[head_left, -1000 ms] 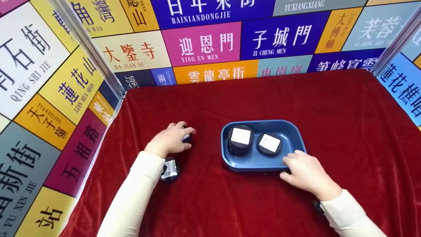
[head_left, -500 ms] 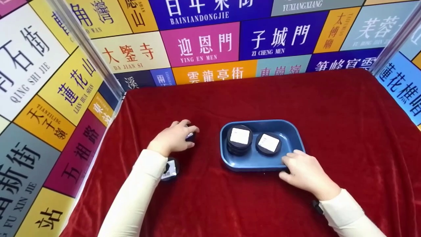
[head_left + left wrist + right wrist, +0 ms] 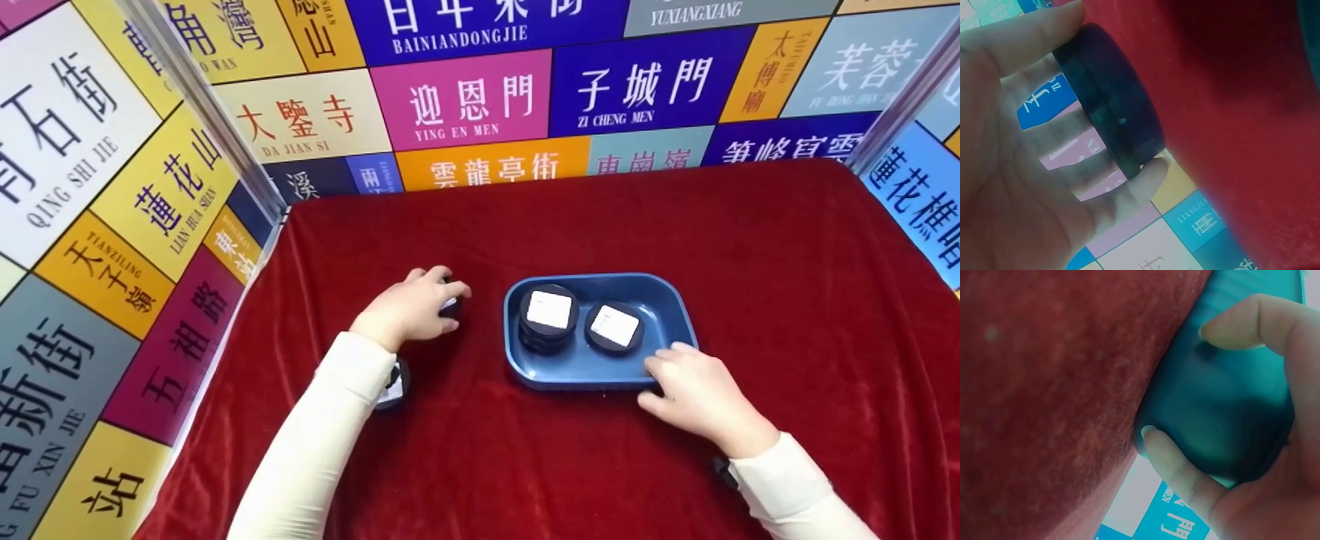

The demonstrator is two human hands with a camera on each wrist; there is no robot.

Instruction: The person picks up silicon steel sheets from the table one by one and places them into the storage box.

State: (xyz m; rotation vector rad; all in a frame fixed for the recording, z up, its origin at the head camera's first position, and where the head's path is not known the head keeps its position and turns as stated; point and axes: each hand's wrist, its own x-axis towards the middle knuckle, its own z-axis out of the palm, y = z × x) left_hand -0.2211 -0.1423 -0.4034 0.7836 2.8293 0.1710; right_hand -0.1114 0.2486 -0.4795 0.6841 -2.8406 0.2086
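My left hand (image 3: 411, 304) holds a dark, flat, round case (image 3: 1114, 104) on its edge above the red cloth. In the left wrist view, thumb and fingers grip its rim from opposite sides. To its right stands a blue oblong tray (image 3: 581, 373). Inside the tray, a stack of black round cases (image 3: 550, 309) with a white label on top sits at the left, and a single labelled case (image 3: 614, 329) lies beside it. My right hand (image 3: 697, 388) grips the tray's near right corner, thumb on the outer wall.
Another dark labelled case (image 3: 395, 390) lies on the red cloth (image 3: 480, 457), partly hidden under the left wrist. Colourful panels with printed characters (image 3: 465, 101) stand behind the table and at both sides.
My left hand has moved a little to the right, toward the tray, carrying the round case. The right hand and the tray have stayed in place.
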